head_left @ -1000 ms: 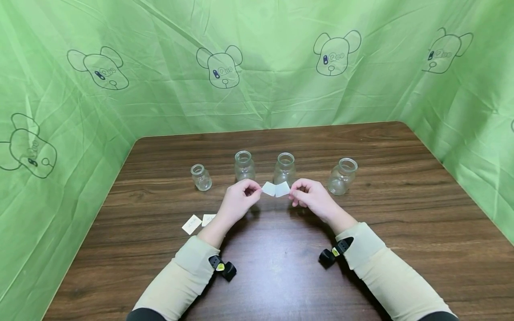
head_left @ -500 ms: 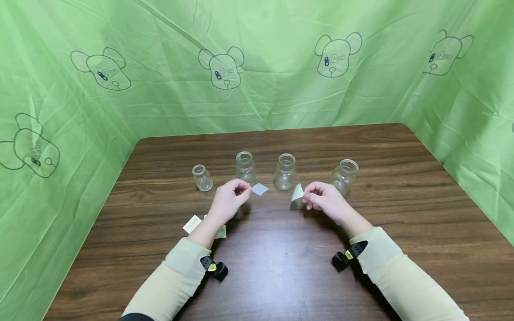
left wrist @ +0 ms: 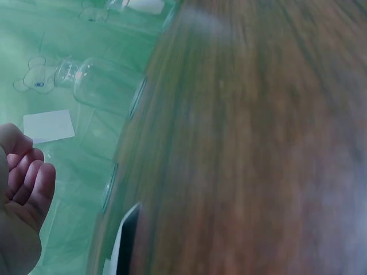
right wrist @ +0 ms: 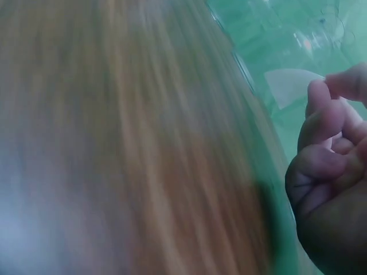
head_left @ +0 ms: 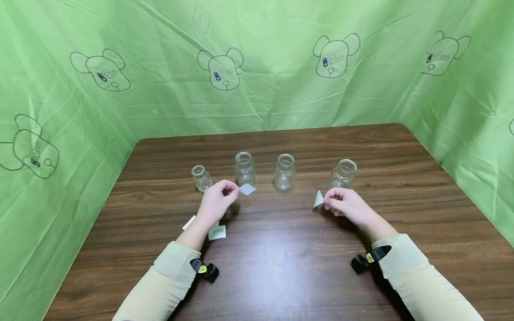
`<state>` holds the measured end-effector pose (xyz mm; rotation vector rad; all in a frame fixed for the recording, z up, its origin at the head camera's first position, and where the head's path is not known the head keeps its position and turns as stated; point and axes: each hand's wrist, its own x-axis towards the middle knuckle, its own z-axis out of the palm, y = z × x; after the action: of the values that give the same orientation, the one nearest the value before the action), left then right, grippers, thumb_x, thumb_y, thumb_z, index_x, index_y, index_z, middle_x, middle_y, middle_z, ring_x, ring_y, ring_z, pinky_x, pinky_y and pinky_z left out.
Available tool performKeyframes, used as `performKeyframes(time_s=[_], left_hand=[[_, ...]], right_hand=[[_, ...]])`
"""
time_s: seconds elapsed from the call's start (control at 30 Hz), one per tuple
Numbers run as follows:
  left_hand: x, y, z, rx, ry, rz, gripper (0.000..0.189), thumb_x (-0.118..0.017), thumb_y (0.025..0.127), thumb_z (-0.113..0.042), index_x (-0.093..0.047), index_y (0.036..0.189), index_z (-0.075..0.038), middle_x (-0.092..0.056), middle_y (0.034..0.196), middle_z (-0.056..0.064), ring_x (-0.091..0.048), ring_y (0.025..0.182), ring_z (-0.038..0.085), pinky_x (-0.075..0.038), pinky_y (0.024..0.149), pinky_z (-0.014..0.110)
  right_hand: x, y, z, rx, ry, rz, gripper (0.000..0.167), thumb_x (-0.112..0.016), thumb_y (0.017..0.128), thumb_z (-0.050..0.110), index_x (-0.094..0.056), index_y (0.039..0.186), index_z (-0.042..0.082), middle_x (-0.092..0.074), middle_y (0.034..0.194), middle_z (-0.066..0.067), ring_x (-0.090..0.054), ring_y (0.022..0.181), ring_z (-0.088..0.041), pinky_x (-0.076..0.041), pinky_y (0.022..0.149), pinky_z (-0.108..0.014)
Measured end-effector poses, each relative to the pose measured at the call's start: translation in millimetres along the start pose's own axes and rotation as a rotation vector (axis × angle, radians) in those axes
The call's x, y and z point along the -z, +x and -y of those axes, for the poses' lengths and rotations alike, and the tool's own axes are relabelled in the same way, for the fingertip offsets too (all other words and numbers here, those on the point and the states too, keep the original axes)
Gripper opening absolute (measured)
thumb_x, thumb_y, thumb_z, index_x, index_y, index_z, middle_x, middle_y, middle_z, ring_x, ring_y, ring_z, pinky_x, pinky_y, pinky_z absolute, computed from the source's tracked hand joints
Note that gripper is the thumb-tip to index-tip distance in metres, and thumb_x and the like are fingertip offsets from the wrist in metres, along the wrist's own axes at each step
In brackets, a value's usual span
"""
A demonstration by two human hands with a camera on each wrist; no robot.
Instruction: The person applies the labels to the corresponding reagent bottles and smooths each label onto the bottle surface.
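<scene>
Left hand (head_left: pixel 216 201) pinches flat slip (head_left: pixel 247 189) at its 2 o'clock; right hand (head_left: pixel 346 205), bowed slip (head_left: pixel 318 199) at its 9. Jar (head_left: pixel 244 166) stands at flat slip's 12. We'd best pinch edges lightly, keeping slips off jar.

lettering (head_left: pixel 336 59) on cloth (head_left: pixel 273 100) and paper slip (head_left: pixel 217 232) is illegible.

free: between middle jars (head_left: pixel 284 174) | block: rightmost jar (head_left: pixel 342 174), perhaps near right fingers (right wrist: pixel 322 123)
</scene>
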<state>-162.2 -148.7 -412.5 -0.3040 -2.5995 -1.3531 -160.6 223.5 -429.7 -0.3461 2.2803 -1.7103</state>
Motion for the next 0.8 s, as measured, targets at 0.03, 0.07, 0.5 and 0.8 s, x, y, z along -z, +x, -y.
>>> performKeyframes(time_s=[0.03, 0.07, 0.5, 0.8], left_hand=[[1.1, -0.3, 1.1, -0.003, 0.008, -0.003, 0.004, -0.066, 0.085, -0.012, -0.066, 0.087, -0.009, -0.063, 0.078, -0.001, -0.055, 0.072, 0.013, -0.046, 0.067, 0.028], [2.1, -0.5, 2.1, -0.004, 0.012, -0.007, 0.005, -0.066, 0.085, -0.013, -0.066, 0.087, -0.009, -0.063, 0.078, -0.001, -0.055, 0.072, 0.013, -0.046, 0.067, 0.029], [11.6, -1.5, 11.6, -0.018, 0.034, -0.041, 0.005, -0.066, 0.085, -0.013, -0.066, 0.087, -0.008, -0.063, 0.079, 0.0, -0.055, 0.072, 0.013, -0.045, 0.065, 0.027], [19.5, -4.4, 17.0, -0.005, 0.056, -0.068, 0.004, -0.067, 0.085, -0.012, -0.066, 0.087, -0.008, -0.063, 0.077, 0.0, -0.054, 0.071, 0.014, -0.043, 0.062, 0.025]], right_hand=[[3, -1.7, -1, -0.002, -0.008, 0.003, 0.009, -0.054, 0.088, 0.0, -0.054, 0.09, -0.008, -0.056, 0.071, -0.003, -0.046, 0.055, -0.008, -0.038, 0.048, -0.02], [6, -3.3, -2, -0.002, -0.017, 0.008, 0.01, -0.054, 0.088, 0.0, -0.054, 0.09, -0.009, -0.055, 0.07, -0.003, -0.046, 0.054, -0.008, -0.038, 0.048, -0.021], [39, -17.1, -14, -0.084, -0.114, 0.003, 0.016, -0.056, 0.089, 0.006, -0.055, 0.094, -0.01, -0.051, 0.068, -0.001, -0.044, 0.053, -0.007, -0.037, 0.045, -0.021], [53, -28.9, -18, -0.116, -0.228, 0.0, 0.015, -0.059, 0.088, 0.009, -0.057, 0.088, -0.006, -0.05, 0.065, -0.001, -0.042, 0.05, -0.007, -0.036, 0.044, -0.022]])
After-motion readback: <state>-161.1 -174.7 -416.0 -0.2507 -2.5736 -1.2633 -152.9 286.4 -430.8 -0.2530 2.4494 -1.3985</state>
